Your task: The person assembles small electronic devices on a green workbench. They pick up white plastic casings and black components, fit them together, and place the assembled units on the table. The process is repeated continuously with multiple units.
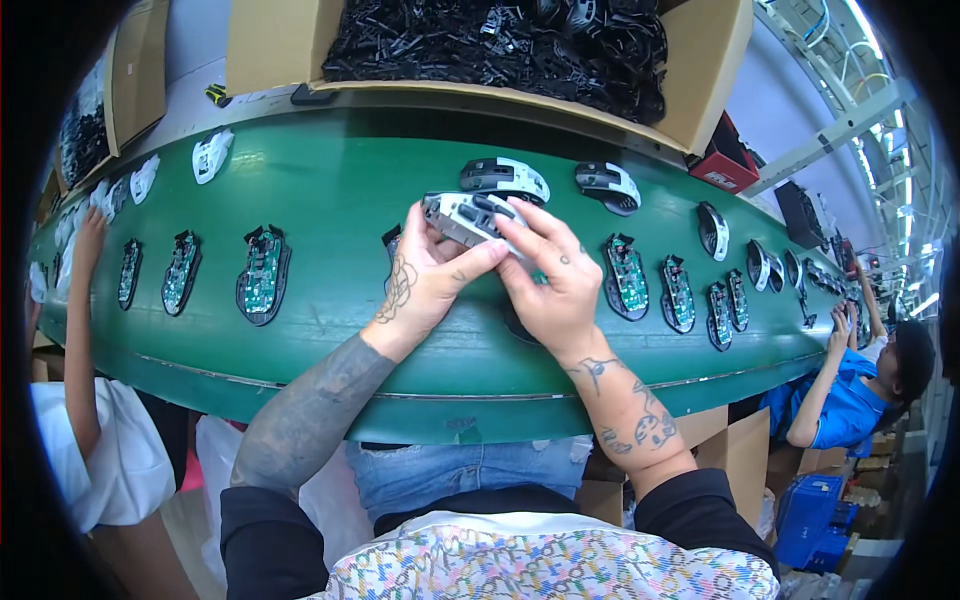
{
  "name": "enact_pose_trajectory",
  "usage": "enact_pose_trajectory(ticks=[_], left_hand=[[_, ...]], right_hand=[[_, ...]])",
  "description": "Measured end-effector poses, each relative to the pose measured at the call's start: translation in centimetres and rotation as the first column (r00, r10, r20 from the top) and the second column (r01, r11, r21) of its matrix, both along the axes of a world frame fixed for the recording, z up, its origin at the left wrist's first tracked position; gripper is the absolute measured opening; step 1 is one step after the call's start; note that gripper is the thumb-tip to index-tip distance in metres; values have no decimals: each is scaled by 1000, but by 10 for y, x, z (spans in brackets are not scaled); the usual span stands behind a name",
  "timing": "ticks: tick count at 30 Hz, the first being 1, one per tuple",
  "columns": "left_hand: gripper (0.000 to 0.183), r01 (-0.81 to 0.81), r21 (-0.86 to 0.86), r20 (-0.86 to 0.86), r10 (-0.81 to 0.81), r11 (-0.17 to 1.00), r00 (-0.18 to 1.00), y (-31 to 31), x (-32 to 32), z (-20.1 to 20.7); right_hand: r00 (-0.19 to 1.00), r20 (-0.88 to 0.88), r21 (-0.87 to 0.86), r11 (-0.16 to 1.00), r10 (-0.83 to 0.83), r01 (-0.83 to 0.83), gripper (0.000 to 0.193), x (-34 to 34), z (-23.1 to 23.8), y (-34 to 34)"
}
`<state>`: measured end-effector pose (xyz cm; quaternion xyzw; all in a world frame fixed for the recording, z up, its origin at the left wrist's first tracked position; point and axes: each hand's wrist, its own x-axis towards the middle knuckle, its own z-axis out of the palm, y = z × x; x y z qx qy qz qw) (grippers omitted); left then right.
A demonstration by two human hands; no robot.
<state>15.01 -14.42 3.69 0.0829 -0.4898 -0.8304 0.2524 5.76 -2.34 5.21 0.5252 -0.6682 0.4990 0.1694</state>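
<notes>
Above the middle of the green work belt (pixel 340 340), both my hands hold a white-and-black computer mouse shell (pixel 465 212). My left hand (pixel 428 272) is closed around its left end, thumb along the near side. My right hand (pixel 556 275) grips the right end, its fingers on the top. Just beyond lies a white-and-grey mouse shell (pixel 505 178), and a similar shell (pixel 607 187) sits to its right. A mouse base with a green circuit board (pixel 394 245) is partly hidden behind my left hand. Another dark part (pixel 520 322) lies mostly hidden under my right hand.
Several mouse bases with circuit boards (pixel 263 275) stand in a row along the belt. A cardboard box (pixel 700 70) of black plastic parts stands beyond it. One person's arm (pixel 85 270) reaches in at left; a person in a blue shirt (pixel 845 400) works at right.
</notes>
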Motion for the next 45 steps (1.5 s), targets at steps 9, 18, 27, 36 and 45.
enact_pose_trajectory(ticks=[9,18,27,36,45], left_hand=[[80,179,192,-30,-176,965,984,-19,6,3],[66,97,-49,48,-95,994,994,-27,-2,0],[43,206,81,31,-209,975,977,-32,3,3],[47,117,43,90,-120,992,989,-27,5,6],[56,114,-61,163,-103,992,981,-23,11,13]], right_hand=[[984,-135,90,991,115,-103,36,2,16,-3],[700,-456,190,708,-549,680,28,-213,63,-12],[603,-387,604,303,-698,737,28,-279,75,-31],[590,797,49,961,126,-271,14,-108,67,32],[39,926,-303,804,374,-511,11,-31,9,17]])
